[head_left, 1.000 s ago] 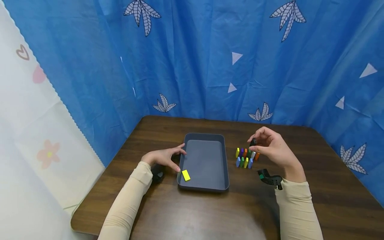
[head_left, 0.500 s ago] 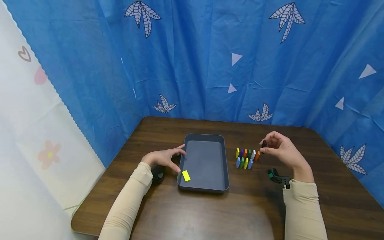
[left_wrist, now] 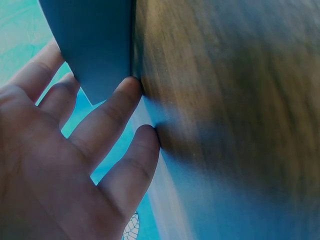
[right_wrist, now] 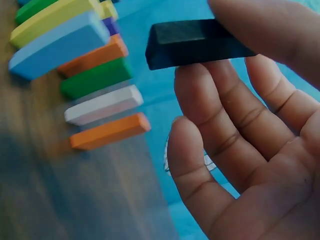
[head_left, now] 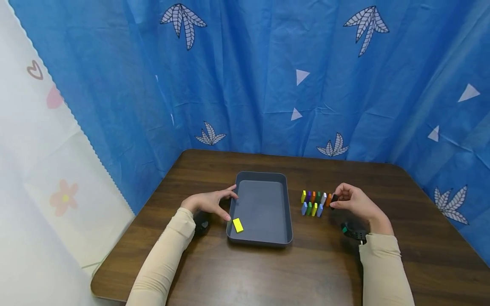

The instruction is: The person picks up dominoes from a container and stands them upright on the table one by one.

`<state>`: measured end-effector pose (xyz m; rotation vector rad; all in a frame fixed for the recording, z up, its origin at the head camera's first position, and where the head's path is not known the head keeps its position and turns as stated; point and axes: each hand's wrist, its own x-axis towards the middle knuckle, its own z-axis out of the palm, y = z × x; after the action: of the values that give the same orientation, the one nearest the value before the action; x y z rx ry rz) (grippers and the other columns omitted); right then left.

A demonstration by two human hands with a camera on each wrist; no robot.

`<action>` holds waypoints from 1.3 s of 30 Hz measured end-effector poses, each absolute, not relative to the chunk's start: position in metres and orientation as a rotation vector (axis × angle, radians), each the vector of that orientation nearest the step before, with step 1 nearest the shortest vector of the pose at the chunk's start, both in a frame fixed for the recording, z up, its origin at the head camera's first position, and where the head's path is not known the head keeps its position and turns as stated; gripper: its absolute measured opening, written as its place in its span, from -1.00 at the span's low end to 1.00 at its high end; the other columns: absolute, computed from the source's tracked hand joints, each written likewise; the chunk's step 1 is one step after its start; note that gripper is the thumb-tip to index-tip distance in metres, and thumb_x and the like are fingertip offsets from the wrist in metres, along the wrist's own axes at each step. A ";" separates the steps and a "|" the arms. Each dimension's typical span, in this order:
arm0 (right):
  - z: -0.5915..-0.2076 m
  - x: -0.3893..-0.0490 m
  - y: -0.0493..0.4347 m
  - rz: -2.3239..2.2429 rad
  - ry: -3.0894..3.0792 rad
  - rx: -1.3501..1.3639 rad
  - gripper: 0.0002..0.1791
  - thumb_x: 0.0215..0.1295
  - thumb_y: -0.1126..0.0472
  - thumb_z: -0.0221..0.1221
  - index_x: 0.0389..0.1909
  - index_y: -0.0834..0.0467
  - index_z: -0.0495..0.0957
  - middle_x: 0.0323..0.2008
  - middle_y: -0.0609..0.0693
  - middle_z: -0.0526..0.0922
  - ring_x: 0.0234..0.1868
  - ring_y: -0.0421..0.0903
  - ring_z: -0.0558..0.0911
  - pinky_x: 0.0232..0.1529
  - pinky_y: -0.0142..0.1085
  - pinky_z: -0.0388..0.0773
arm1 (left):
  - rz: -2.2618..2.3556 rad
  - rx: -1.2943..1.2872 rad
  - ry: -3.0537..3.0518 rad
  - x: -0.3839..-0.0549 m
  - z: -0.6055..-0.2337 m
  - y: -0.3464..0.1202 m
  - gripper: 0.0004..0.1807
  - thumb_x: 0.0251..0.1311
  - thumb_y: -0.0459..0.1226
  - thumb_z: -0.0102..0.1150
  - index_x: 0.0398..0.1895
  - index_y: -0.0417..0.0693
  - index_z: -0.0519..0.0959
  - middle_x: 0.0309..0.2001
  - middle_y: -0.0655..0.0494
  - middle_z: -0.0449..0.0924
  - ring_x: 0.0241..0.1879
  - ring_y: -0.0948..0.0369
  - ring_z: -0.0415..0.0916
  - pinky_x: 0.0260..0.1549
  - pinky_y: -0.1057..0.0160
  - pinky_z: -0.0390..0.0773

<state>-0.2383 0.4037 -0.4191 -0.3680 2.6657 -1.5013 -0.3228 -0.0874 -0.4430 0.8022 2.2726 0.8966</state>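
In the head view my right hand (head_left: pixel 356 203) is at the right end of two rows of upright dominoes. It pinches a black domino (right_wrist: pixel 200 42) between thumb and fingers, beside the back row's last orange domino (head_left: pixel 329 199). The right wrist view shows that black piece apart from the rows. My left hand (head_left: pixel 206 201) rests at the left side of a dark grey tray (head_left: pixel 264 208), fingers spread and lightly bent; in the left wrist view its fingertips meet the tray's side and the wooden table. A yellow domino (head_left: pixel 238 225) lies flat in the tray's near left corner.
Back-row dominoes include a white one (head_left: pixel 323 198) and a purple one (head_left: pixel 309 196). The shorter front row runs from one light blue domino (head_left: pixel 304 208) to another. A brown wooden table (head_left: pixel 268 272) holds everything, with a blue curtain (head_left: pixel 245 76) behind it.
My right hand moved right with the black domino from above the rows, then came down and slightly left to the end of the back row. The left hand stayed put.
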 end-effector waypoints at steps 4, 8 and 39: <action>-0.428 -0.238 0.405 -1.482 2.673 -0.332 -0.65 0.26 0.34 0.33 -0.12 0.37 0.36 -0.31 0.09 0.53 -0.29 -0.16 0.61 -0.19 -0.32 0.68 | 0.892 0.808 2.273 -0.323 -0.444 -0.087 -0.14 0.07 -0.06 0.50 0.45 0.12 0.32 0.65 0.24 -0.39 0.59 -0.02 -0.08 0.50 -0.16 0.06; -0.436 -0.237 0.404 -1.481 2.667 -0.297 -0.66 0.24 0.36 0.33 -0.14 0.36 0.37 -0.30 0.13 0.55 -0.26 -0.14 0.64 -0.16 -0.34 0.68 | 0.895 0.811 2.269 -0.323 -0.445 -0.088 -0.16 0.09 -0.09 0.49 0.45 0.11 0.32 0.65 0.22 -0.39 0.59 -0.04 -0.07 0.50 -0.16 0.06; -0.448 -0.243 0.388 -1.398 2.670 -0.252 -0.67 0.20 0.42 0.34 -0.17 0.31 0.35 -0.35 0.05 0.48 -0.31 -0.05 0.50 -0.27 -0.36 0.59 | 0.900 0.776 2.285 -0.324 -0.447 -0.087 -0.15 0.03 -0.05 0.53 0.42 0.18 0.36 0.65 0.26 -0.36 0.58 -0.02 -0.01 0.49 -0.20 0.06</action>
<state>-0.2428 0.3884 -0.4484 -0.2518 2.6696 -1.3979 -0.3238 -0.0867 -0.4466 0.7759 2.2854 0.8999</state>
